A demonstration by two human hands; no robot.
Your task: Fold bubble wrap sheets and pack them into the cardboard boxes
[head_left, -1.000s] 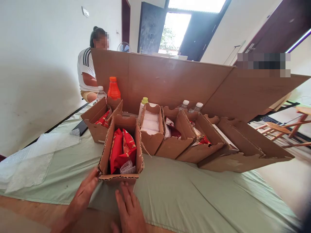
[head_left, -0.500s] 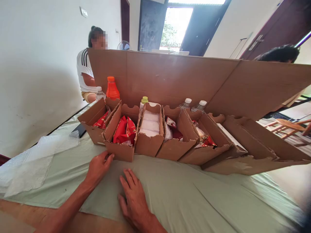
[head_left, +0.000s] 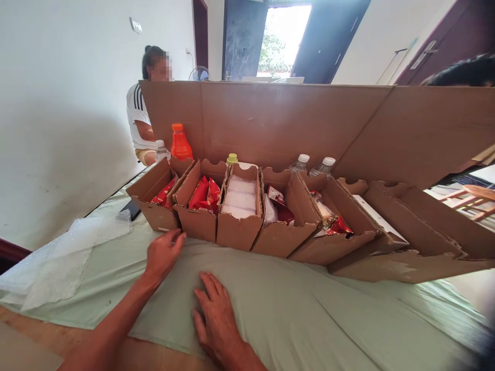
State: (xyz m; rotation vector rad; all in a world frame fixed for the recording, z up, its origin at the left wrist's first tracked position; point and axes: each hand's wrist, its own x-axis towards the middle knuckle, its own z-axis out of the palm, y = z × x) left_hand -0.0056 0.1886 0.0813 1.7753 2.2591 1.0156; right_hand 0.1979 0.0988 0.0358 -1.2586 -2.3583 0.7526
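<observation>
Cardboard boxes with open tops stand side by side on a pale green cloth (head_left: 278,299). My left hand (head_left: 164,255) is at the near lower edges of the leftmost box (head_left: 157,216) and the second box (head_left: 198,224). Its fingers are loosely bent and apart, with nothing seen in them; whether they touch the cardboard I cannot tell. My right hand (head_left: 218,314) rests palm down on the cloth, fingers stretched out and holding nothing. Red packets (head_left: 204,195) fill the second box. White wrapped bundles (head_left: 240,196) sit in the third box (head_left: 237,229).
A tall cardboard panel (head_left: 266,123) rises behind the boxes. In front of it stand an orange bottle (head_left: 181,145) and clear bottles with white caps (head_left: 324,166). Bubble wrap (head_left: 73,257) lies at left, beside a dark flat object (head_left: 130,210). Two people are beyond the panel.
The second box has slid back, away from me, and its front now lines up better with its neighbours. My left hand followed it slightly. My right hand stays on the cloth.
</observation>
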